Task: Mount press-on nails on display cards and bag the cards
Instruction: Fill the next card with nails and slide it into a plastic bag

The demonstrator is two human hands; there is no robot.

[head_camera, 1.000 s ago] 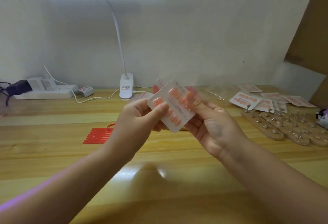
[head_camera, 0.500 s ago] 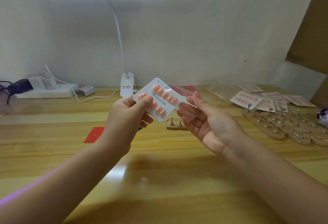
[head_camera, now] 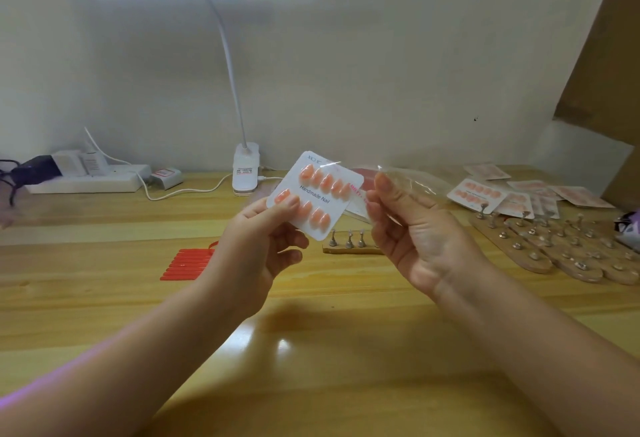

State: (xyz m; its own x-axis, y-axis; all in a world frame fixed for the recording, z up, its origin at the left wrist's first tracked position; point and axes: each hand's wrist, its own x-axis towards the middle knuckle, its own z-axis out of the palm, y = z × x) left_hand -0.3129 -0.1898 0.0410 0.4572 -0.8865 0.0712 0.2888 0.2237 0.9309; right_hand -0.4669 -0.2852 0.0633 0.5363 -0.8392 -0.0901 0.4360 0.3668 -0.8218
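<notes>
Fingers of the left hand pinch the lower left corner of the display card, held up in the air above the middle of the tabletop. Two rows of orange nails sit on it. The right hand holds the clear bag between thumb and fingers, just beside the card's right edge. The card's right edge points toward the bag, so I judge it must slide rightward into the opening, whose exact position is hard to see.
</notes>
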